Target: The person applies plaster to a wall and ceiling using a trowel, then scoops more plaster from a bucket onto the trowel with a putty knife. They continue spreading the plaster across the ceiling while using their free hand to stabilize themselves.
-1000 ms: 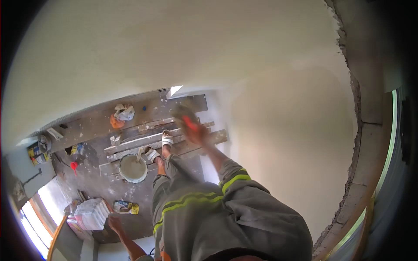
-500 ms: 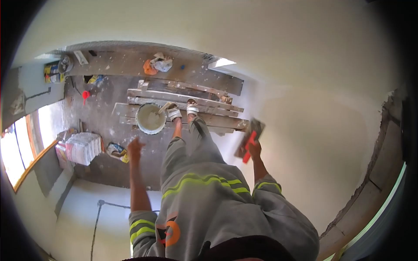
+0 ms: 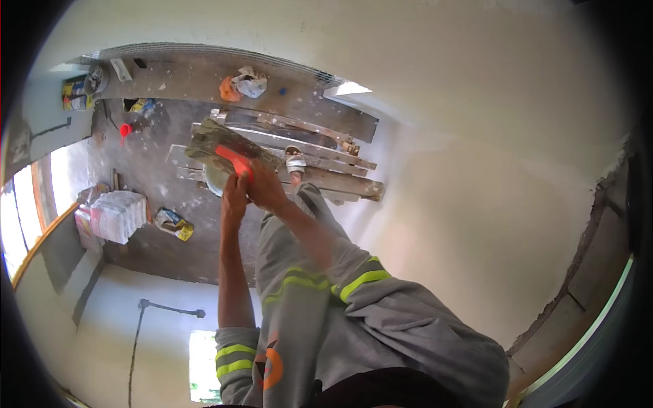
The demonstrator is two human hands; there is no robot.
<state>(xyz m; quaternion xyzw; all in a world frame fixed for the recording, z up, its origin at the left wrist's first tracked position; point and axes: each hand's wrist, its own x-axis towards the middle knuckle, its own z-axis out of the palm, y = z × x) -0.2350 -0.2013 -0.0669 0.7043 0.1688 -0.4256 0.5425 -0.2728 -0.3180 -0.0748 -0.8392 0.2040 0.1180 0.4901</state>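
Note:
My right hand [image 3: 269,188] is wrapped round the red handle of a plastering trowel [image 3: 224,144]. The trowel's broad flat blade is smeared with grey-brown residue and points up and left, away from my body. At the lower end of the handle, my left hand [image 3: 235,198] is closed with its fingers against the red grip, right beside my other hand. Beneath the trowel stands a bucket [image 3: 215,179], of which only the left edge shows; the blade and hands hide the remainder. One sandalled foot [image 3: 295,162] rests on the planks; the other is covered.
Wooden planks [image 3: 340,178] form a platform underfoot. Stacked wrapped packs [image 3: 119,216] and a torn yellow bag [image 3: 174,224] lie on the floor at left. A red object [image 3: 125,130] and plastic bags [image 3: 249,83] lie farther off. A smooth pale wall [image 3: 462,224] rises on the right.
My right hand has brought the trowel from beside the right wall leftward over the bucket. My left hand has moved in and up to meet its handle.

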